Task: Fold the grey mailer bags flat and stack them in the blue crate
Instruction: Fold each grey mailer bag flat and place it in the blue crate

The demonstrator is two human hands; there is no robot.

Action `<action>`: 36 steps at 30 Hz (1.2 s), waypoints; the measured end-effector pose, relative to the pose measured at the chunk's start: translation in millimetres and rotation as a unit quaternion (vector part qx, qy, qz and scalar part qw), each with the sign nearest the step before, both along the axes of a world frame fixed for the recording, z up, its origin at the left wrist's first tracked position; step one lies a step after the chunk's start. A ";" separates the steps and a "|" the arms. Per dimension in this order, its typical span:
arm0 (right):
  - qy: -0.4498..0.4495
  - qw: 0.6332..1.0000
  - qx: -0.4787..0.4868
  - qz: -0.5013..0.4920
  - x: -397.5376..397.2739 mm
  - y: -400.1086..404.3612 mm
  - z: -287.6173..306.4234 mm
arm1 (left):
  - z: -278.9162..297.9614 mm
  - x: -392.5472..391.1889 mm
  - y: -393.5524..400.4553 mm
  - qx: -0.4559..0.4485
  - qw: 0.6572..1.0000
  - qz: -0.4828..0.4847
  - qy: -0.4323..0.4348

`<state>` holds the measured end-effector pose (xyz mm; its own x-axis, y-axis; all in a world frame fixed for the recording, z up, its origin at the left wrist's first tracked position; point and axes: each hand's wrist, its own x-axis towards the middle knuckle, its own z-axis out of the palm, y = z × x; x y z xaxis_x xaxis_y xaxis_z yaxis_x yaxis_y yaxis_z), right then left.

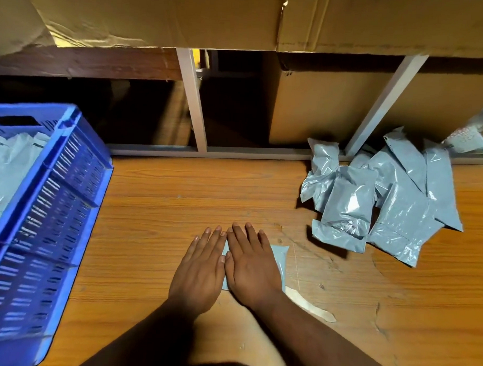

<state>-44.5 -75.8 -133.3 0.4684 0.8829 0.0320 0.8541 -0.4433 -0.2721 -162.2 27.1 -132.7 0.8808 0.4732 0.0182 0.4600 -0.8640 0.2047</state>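
- Grey mailer bag — smooth, pale, mostly hidden — lies on the wooden table, right of the blue crate.
- Left hand and right hand press it, fingers straight.

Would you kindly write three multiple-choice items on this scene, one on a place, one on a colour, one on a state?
1. Where is the pile of unfolded mailer bags?
A. In the crate
B. On the table, to the person's right
C. On a box

2. What colour is the crate?
A. Blue
B. Red
C. Green

3. How are the hands?
A. Clenched
B. Raised
C. Flat on one bag

Answers: B, the pile lies right of the hands; A, its slatted walls are blue; C, the left hand and right hand press the bag with straight fingers.
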 end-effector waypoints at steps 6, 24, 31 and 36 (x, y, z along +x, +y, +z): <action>0.030 0.999 0.006 0.023 1.8 -2.6 0.6 | 1.4 -1.5 -2.7 -0.004 0.999 0.018 0.028; 0.094 0.995 -0.031 0.008 37.6 -47.6 11.1 | -0.2 -7.9 -9.6 -0.037 0.997 0.059 0.038; 0.081 0.994 0.068 -0.009 25.3 -30.9 27.5 | 11.4 9.6 -13.8 -0.049 0.997 0.056 -0.030; 0.069 0.997 0.028 0.000 14.7 -21.4 6.8 | -0.3 11.8 -14.1 -0.037 0.998 0.042 -0.025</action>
<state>-29.8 -97.2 -126.5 0.4713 0.8818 0.0161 0.8073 -0.4240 -0.4106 -150.4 13.0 -133.0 0.8363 0.5477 0.0239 0.5182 -0.8041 0.2913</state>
